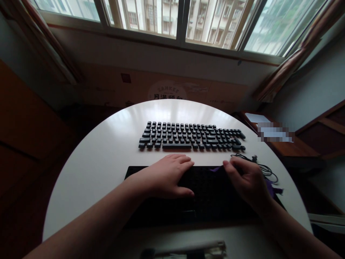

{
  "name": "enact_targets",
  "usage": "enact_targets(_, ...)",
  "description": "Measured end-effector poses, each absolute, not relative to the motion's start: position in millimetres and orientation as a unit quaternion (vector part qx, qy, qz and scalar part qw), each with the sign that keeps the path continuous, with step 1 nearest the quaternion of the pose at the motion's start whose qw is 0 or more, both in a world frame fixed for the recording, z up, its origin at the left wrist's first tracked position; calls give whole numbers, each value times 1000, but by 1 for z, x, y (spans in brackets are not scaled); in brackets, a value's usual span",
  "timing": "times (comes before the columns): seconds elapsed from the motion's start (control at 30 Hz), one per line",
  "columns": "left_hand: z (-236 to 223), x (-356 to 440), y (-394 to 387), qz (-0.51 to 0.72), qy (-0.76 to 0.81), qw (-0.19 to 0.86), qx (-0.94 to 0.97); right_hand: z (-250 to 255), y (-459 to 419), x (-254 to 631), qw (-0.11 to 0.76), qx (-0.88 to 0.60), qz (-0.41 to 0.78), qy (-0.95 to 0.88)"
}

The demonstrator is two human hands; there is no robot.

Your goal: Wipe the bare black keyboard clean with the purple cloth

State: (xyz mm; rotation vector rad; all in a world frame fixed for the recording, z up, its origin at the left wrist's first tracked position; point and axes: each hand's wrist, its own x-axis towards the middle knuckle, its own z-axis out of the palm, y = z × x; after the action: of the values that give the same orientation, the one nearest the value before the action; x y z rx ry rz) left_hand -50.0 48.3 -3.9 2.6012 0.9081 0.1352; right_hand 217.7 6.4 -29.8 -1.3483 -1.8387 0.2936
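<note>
A black keyboard base (212,205) with its keycaps off lies flat on the white round table. Across its left half rests my left hand (169,176), fingers stretched out and thumb apart, touching the base. My right hand (245,176) is closed over the base's right side, gripping a purple cloth (272,189); one bit of it shows by the fingertips and more sticks out beyond the wrist. Behind the base, loose black keycaps (178,136) are laid out in keyboard order.
A coiled black cable (269,172) lies right of my right hand on the white table (83,172). At the near edge is a partly cut-off object (185,250) I cannot make out. A wooden side table (299,147) with papers stands at the right, below the windows (151,18).
</note>
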Motion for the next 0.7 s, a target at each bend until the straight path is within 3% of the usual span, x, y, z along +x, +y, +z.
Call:
enact_targets(0.23,-1,-54,47,35,330,198,922,-35,13,234,555,-539,239,-587)
enact_targets(0.43,2,-56,49,64,317,196,926,-38,17,233,526,-527,349,-569)
enact_targets(0.7,22,-50,35,163,256,217,928,-29,8,228,511,-480,393,-595)
